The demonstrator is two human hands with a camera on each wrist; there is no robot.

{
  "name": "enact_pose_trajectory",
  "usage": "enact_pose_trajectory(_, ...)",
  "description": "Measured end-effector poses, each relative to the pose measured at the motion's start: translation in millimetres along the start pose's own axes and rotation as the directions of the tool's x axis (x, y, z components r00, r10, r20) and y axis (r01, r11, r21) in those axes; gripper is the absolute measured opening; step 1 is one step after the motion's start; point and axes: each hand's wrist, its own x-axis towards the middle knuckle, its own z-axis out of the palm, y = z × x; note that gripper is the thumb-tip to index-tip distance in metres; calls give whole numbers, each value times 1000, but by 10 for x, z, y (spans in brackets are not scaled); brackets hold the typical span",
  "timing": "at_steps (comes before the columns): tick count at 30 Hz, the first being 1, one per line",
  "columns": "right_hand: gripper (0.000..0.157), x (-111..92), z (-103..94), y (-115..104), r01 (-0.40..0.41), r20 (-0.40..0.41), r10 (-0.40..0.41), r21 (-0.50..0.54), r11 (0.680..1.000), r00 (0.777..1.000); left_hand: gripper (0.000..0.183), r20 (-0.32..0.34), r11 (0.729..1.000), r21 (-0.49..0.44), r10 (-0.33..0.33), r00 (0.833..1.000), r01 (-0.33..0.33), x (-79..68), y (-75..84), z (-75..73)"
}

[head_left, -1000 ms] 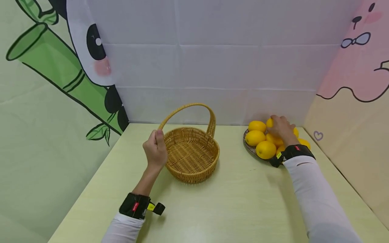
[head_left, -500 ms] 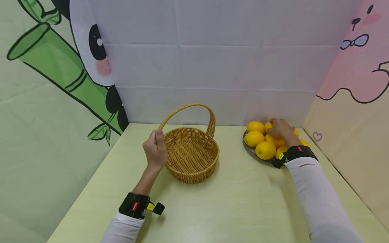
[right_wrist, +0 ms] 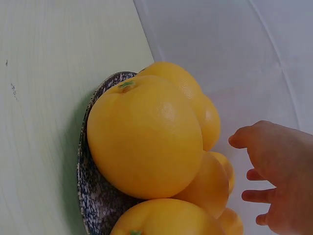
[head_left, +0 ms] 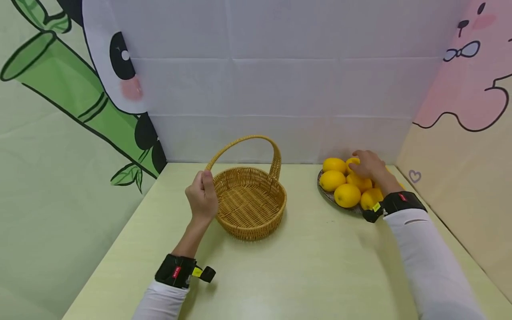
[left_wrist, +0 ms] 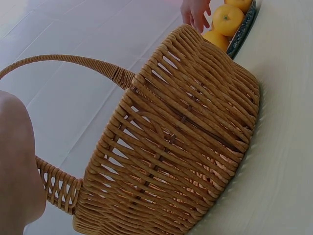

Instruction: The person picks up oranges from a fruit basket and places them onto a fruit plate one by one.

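A round wicker basket (head_left: 251,224) with a tall arched handle (head_left: 256,137) stands upright on the table. My left hand (head_left: 202,198) grips the handle at its left side; in the left wrist view that hand (left_wrist: 17,166) is partly cut off beside the woven wall. Over at the right, several yellow-orange citrus fruits (head_left: 347,195), like oranges, are heaped on a dark speckled plate (right_wrist: 100,200). Above the back of the heap is my right hand (head_left: 370,164). The right wrist view shows this hand (right_wrist: 279,171) with fingers spread, apart from the fruit and holding nothing.
The pale wooden table (head_left: 304,266) meets a white cloth backdrop (head_left: 280,89) close behind the basket and plate. A printed side panel (head_left: 460,178) rises just right of the plate, and a green panel (head_left: 60,178) borders the left.
My right wrist has shifted right and the hand has risen slightly, uncovering more of the fruit. My left hand and the basket have stayed in place; the view has turned slightly.
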Motion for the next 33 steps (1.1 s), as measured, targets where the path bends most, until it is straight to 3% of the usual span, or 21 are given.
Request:
enact_pose_trajectory(6, 61, -75, -29, -10, 33, -15, -33, 0, 999, 999, 63, 8, 1000, 8, -8, 1000, 8, -7, -5, -10)
enact_pose_trajectory(10, 62, -190, -51, -58, 106, -55, -104, 22, 994, 993, 63, 5, 1000, 7, 2, 1000, -2, 7, -9, -3)
enact_pose_trajectory(14, 61, -338, -45, -141, 182, -107, -175, 61, 981, 979, 62, 6, 1000, 8, 2, 1000, -2, 12, -14, 5)
enact_pose_trajectory(24, 63, -555, 32, -357, 283, -230, -257, 87, 955, 939, 63, -7, 1000, 12, 17, 1000, -16, 80, -96, 35)
enact_pose_trajectory(33, 67, -764, 161, -657, 381, -243, -348, 103, 919, 905, 63, -19, 999, 29, 24, 1000, -24, 140, -212, 80)
